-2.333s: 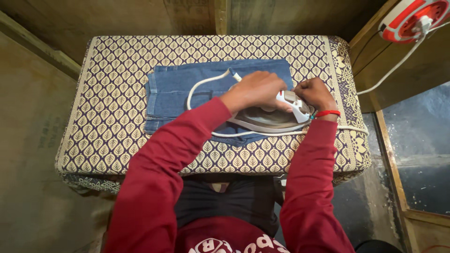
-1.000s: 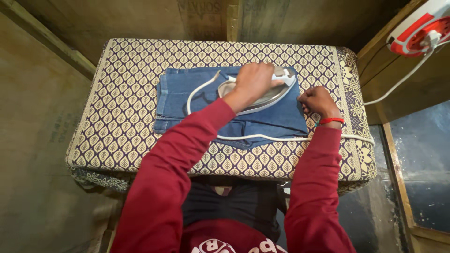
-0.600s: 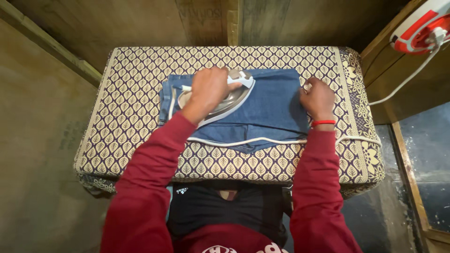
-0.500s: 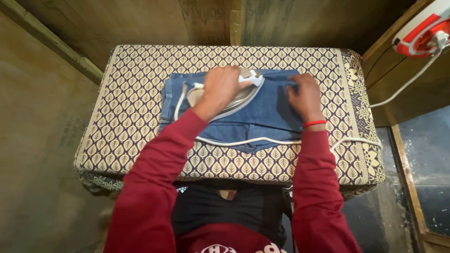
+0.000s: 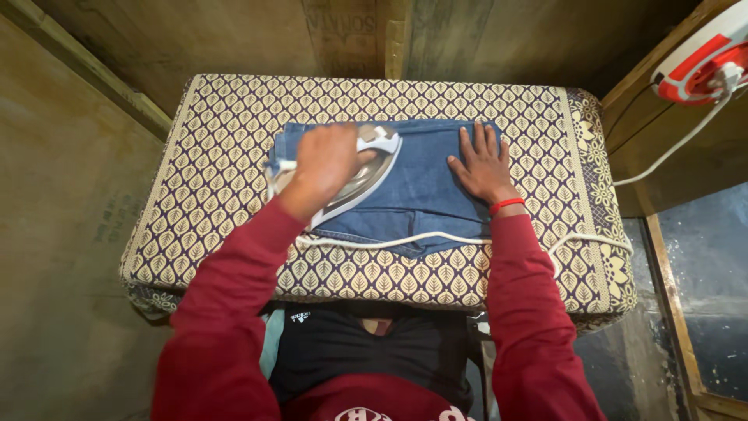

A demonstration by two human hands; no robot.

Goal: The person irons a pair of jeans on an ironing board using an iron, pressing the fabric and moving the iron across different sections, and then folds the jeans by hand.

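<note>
The left hand (image 5: 327,168) is clenched on the electric iron (image 5: 360,173), pressing the nine o'clock half of the folded denim garment (image 5: 425,183) mid-table (image 5: 195,156). The right hand (image 5: 481,165) lies flat, released (fingers spread), at three o'clock. The denim looks mostly smooth; its near hem seems unpressed.
</note>
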